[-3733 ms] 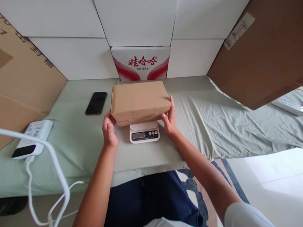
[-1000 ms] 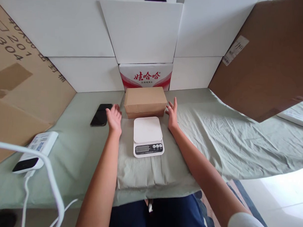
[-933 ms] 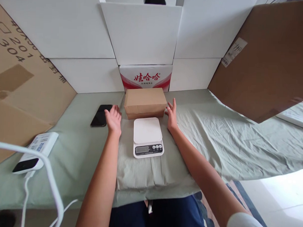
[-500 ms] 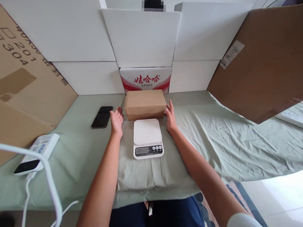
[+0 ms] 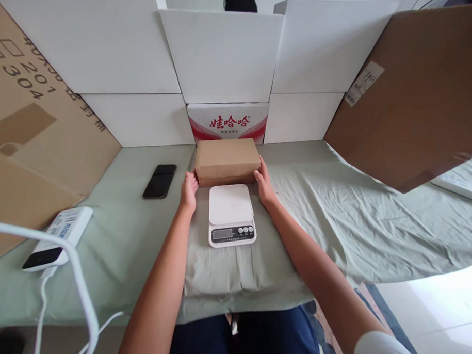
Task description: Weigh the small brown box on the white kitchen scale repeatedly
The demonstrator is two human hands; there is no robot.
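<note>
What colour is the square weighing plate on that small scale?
Square white plate, best seen in the head view.

Both your arms stretch forward, the left forearm (image 5: 160,277) running up steeply and the right forearm (image 5: 314,257) slanting in from the lower right. Your left hand (image 5: 188,192) turns its palm inward, fingers gently bent; your right hand (image 5: 264,184) faces it, thumb nearer you, fingers reaching forward.
</note>
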